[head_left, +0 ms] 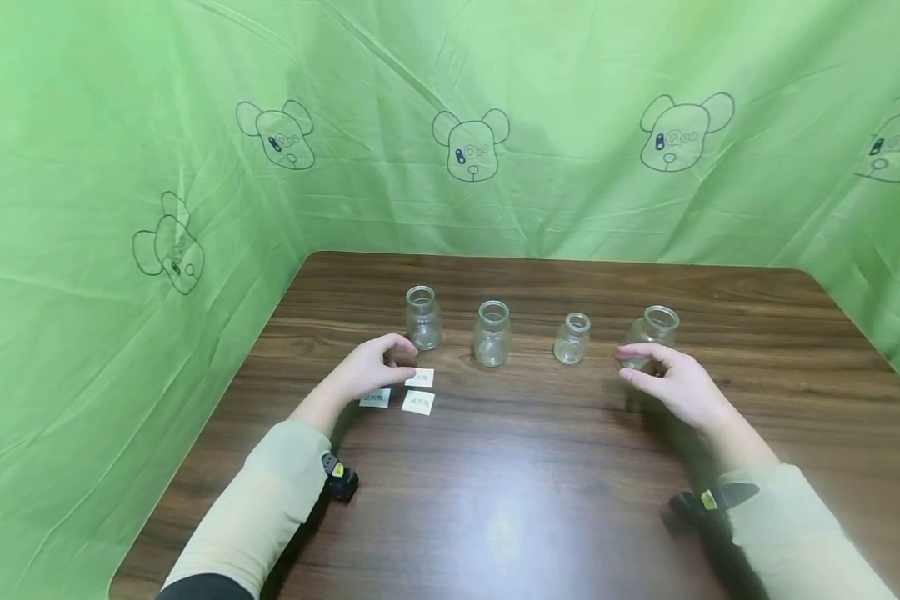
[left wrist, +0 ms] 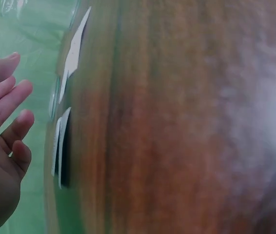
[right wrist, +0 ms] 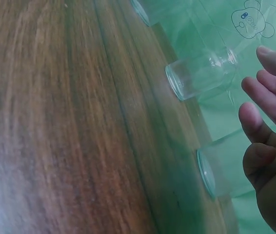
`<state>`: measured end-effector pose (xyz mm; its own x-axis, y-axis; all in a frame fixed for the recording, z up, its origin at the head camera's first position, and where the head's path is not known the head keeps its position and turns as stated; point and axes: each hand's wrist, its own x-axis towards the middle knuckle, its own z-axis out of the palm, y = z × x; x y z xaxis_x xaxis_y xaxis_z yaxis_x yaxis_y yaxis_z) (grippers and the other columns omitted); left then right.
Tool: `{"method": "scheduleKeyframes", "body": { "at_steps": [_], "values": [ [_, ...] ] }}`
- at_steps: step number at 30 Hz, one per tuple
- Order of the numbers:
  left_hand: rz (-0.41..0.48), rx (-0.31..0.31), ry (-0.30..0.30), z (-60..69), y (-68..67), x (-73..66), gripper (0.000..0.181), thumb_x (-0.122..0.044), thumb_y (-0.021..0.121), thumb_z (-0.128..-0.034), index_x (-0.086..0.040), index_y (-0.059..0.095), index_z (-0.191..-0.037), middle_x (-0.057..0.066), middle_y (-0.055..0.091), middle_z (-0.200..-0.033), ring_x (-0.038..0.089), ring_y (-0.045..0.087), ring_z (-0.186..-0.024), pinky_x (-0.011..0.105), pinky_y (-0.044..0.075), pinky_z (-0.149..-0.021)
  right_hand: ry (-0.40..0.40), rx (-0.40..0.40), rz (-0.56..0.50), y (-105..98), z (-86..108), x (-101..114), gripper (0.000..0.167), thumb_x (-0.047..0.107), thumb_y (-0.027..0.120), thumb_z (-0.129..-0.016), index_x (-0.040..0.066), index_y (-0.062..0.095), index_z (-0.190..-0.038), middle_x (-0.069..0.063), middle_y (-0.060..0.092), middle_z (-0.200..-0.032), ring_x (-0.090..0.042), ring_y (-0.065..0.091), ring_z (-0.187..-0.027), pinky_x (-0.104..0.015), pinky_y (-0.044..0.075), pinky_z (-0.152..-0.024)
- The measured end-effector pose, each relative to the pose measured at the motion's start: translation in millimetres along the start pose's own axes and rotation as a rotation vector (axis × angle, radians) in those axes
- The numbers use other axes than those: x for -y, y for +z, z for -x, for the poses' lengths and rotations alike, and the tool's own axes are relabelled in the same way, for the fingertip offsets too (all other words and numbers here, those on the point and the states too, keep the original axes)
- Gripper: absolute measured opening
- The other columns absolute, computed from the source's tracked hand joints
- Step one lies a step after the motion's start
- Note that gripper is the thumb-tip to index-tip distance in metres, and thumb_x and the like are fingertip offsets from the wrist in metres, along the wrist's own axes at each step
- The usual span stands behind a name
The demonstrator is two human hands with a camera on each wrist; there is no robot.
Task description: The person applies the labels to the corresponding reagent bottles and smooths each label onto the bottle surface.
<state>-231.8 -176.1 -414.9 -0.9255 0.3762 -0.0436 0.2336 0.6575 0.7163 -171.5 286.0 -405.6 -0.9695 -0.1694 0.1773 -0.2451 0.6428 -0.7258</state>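
My left hand (head_left: 373, 367) hovers over small white paper labels, its fingers bent loosely around nothing. One label (head_left: 423, 378) lies by the fingertips, another label (head_left: 418, 404) closer to me, and a third label (head_left: 375, 400) partly beneath the hand. In the left wrist view, the hand (left wrist: 4, 141) is apart from the labels (left wrist: 73, 56). At the right, my right hand (head_left: 678, 387) is in front of a clear glass jar (head_left: 656, 323) and partly hides it. The right wrist view shows the relaxed, unfilled hand (right wrist: 272, 146) beside a jar (right wrist: 221, 165); contact is unclear.
Along the back of the brown wooden table (head_left: 525, 467) stand a glass jar (head_left: 424, 323) at left, a second jar (head_left: 492, 337) and a smaller jar (head_left: 572, 342), all uncapped. A green curtain (head_left: 555, 208) with bear drawings encloses the back and left side.
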Motion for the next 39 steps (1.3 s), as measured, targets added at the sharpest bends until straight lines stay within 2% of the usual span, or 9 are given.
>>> {"method": "scheduleKeyframes", "body": {
  "at_steps": [4, 11, 15, 18, 21, 25, 28, 33, 39],
  "values": [
    [-0.043, 0.011, -0.014, -1.3, 2.6, 6.3, 0.033, -0.029, 0.071, -0.0825, -0.02, 0.061, -0.112, -0.003, 0.062, -0.091, 0.018, 0.05, -0.073, 0.034, 0.042, -0.063, -0.008, 0.008, 0.008, 1.3, 0.5, -1.8, 0.036, 0.027, 0.068, -0.086, 0.01, 0.062, -0.118, -0.006, 0.065, -0.087, -0.01, 0.053, -0.067, -0.025, 0.042, -0.058],
    [-0.077, 0.026, 0.015, -4.2, 4.9, 11.7, 0.034, -0.027, 0.072, -0.0816, -0.016, 0.063, -0.113, -0.004, 0.064, -0.105, 0.017, 0.051, -0.076, 0.035, 0.041, -0.069, -0.006, 0.0, -0.002, 3.3, 3.7, 0.4, 0.034, 0.02, 0.069, -0.086, 0.01, 0.062, -0.118, -0.005, 0.066, -0.092, -0.009, 0.053, -0.066, -0.024, 0.041, -0.057],
    [-0.083, 0.04, 0.011, -4.4, 7.1, 14.1, 0.034, -0.027, 0.073, -0.0808, -0.016, 0.064, -0.111, -0.004, 0.063, -0.107, 0.016, 0.053, -0.083, 0.036, 0.042, -0.075, 0.002, -0.012, -0.012, 4.3, 7.0, 11.0, 0.033, 0.013, 0.068, -0.086, 0.004, 0.062, -0.116, -0.01, 0.066, -0.093, -0.009, 0.051, -0.064, -0.024, 0.04, -0.055],
    [-0.087, 0.043, 0.019, -4.6, 8.4, 15.1, 0.034, -0.027, 0.073, -0.0808, -0.015, 0.063, -0.111, -0.003, 0.063, -0.108, 0.016, 0.053, -0.085, 0.036, 0.041, -0.077, 0.005, -0.015, -0.026, 4.5, 8.7, 15.4, 0.032, 0.01, 0.068, -0.085, 0.001, 0.061, -0.116, -0.012, 0.065, -0.086, -0.009, 0.05, -0.062, -0.025, 0.04, -0.053],
    [-0.104, 0.049, 0.037, -4.6, 8.8, 15.1, 0.035, -0.026, 0.073, -0.0805, -0.014, 0.063, -0.112, -0.002, 0.063, -0.109, 0.016, 0.053, -0.086, 0.036, 0.042, -0.077, 0.01, -0.007, -0.035, 6.0, 7.9, 8.1, 0.033, 0.013, 0.068, -0.086, 0.003, 0.061, -0.117, -0.008, 0.062, -0.076, -0.008, 0.049, -0.06, -0.025, 0.039, -0.052],
    [-0.132, 0.05, 0.066, -5.5, 9.3, 16.8, 0.035, -0.023, 0.074, -0.0791, -0.012, 0.064, -0.111, -0.001, 0.064, -0.109, 0.016, 0.054, -0.094, 0.037, 0.042, -0.083, 0.026, 0.015, -0.063, 8.7, 5.9, -7.7, 0.036, 0.02, 0.068, -0.087, 0.007, 0.06, -0.119, -0.008, 0.061, -0.067, -0.015, 0.054, -0.058, -0.025, 0.039, -0.052],
    [-0.161, 0.044, 0.083, -7.0, 9.9, 17.7, 0.033, -0.021, 0.074, -0.079, -0.013, 0.066, -0.11, -0.001, 0.064, -0.108, 0.018, 0.055, -0.102, 0.039, 0.041, -0.09, 0.042, 0.026, -0.091, 9.6, 6.2, -13.5, 0.036, 0.024, 0.067, -0.088, 0.01, 0.059, -0.12, -0.011, 0.062, -0.064, -0.022, 0.057, -0.058, -0.026, 0.04, -0.052],
    [-0.231, 0.038, 0.115, -9.5, 10.4, 17.0, 0.028, -0.022, 0.07, -0.0822, -0.014, 0.067, -0.108, -0.001, 0.063, -0.109, 0.021, 0.054, -0.11, 0.042, 0.038, -0.096, 0.055, 0.029, -0.102, 9.2, 7.9, -14.3, 0.036, 0.026, 0.066, -0.088, 0.01, 0.059, -0.12, -0.012, 0.063, -0.064, -0.024, 0.058, -0.058, -0.026, 0.041, -0.053],
    [-0.247, 0.06, 0.093, -9.0, 9.0, 13.6, 0.037, -0.029, 0.075, -0.0781, -0.016, 0.067, -0.112, 0.0, 0.062, -0.114, 0.024, 0.05, -0.116, 0.044, 0.035, -0.099, 0.055, 0.023, -0.097, 8.9, 8.3, -14.2, 0.035, 0.026, 0.066, -0.089, 0.009, 0.06, -0.119, -0.012, 0.062, -0.064, -0.023, 0.057, -0.058, -0.026, 0.04, -0.053]
  ]
}}
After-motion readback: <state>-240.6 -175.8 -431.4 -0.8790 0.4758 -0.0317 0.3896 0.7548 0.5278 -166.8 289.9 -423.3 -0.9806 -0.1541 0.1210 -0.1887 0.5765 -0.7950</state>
